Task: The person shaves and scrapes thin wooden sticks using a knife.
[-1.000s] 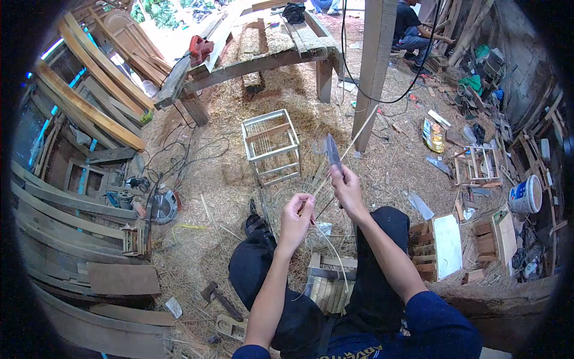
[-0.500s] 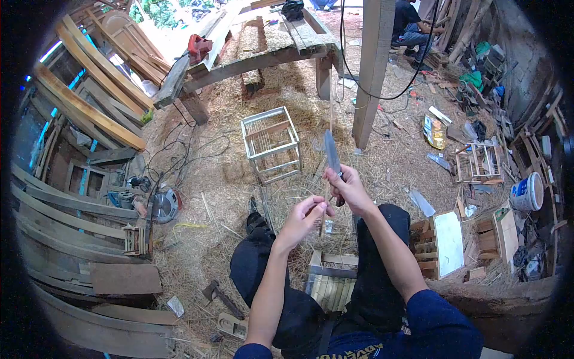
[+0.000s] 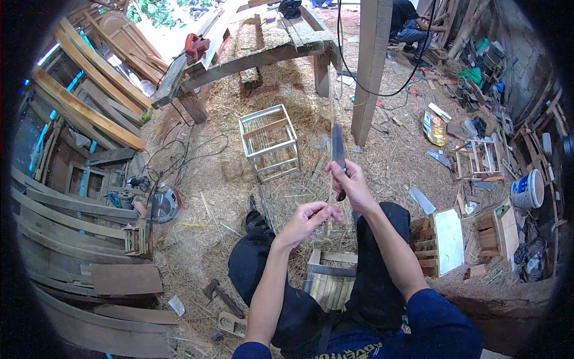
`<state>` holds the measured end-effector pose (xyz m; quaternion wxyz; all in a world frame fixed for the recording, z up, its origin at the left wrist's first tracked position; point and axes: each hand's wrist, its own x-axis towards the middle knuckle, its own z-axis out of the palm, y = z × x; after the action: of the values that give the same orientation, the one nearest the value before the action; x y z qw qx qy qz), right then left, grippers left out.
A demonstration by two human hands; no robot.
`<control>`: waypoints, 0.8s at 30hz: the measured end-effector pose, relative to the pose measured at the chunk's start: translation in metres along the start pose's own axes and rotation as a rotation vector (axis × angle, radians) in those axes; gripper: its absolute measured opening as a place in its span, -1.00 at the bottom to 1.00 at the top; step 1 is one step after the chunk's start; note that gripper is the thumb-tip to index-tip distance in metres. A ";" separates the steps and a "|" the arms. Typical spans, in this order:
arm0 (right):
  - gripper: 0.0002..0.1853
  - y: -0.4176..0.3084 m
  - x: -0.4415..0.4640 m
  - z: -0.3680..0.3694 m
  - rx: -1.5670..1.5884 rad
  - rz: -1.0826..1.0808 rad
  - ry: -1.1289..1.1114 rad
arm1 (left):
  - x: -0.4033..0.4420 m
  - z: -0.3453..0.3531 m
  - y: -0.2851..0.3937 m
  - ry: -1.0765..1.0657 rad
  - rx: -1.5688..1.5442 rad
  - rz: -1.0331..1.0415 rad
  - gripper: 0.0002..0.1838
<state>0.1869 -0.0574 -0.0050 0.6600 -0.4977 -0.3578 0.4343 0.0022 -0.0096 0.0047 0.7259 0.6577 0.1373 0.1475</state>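
My right hand (image 3: 353, 186) is closed around the handle of a knife (image 3: 339, 146), whose blade points up and away from me. A long, thin wooden strip (image 3: 333, 110) runs beside the blade and down toward my hands. My left hand (image 3: 308, 222) is just left of and below the right, its fingers curled at the strip; their exact hold is partly hidden. On the floor ahead stands a small wooden cage-like frame (image 3: 269, 143) with thin bars. Between my legs sits a slatted wooden piece (image 3: 330, 287).
A workbench (image 3: 257, 63) with a red power tool (image 3: 195, 46) stands ahead, beside a wooden post (image 3: 371, 72). To the left lie a circular saw (image 3: 165, 204), cables and a hatchet (image 3: 222, 297). A white bucket (image 3: 527, 190) and wooden boxes (image 3: 448, 242) are right. A person (image 3: 412, 30) sits far back.
The knife has moved slightly right and down, its blade turned to look darker. My left hand's fingers have loosened and spread a little, near the same place.
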 end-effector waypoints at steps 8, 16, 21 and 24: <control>-0.44 0.011 -0.010 0.010 -0.485 -0.163 -0.136 | 0.002 -0.008 -0.012 0.445 0.395 0.051 -0.68; -0.56 0.014 -0.021 0.024 -0.819 -0.424 -0.319 | -0.007 -0.025 -0.021 0.566 0.701 0.050 -0.77; -0.56 0.018 -0.017 0.017 -0.944 -0.542 -0.357 | -0.015 -0.030 -0.029 0.483 0.728 0.118 -0.77; -0.56 0.012 -0.024 0.021 -1.044 -0.582 -0.328 | -0.020 -0.027 -0.035 0.472 0.701 0.160 -0.82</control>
<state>0.1566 -0.0713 -0.0122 0.3572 -0.5640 -0.7408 0.0750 -0.0255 0.0043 -0.0327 0.3935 0.8213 0.2901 0.2940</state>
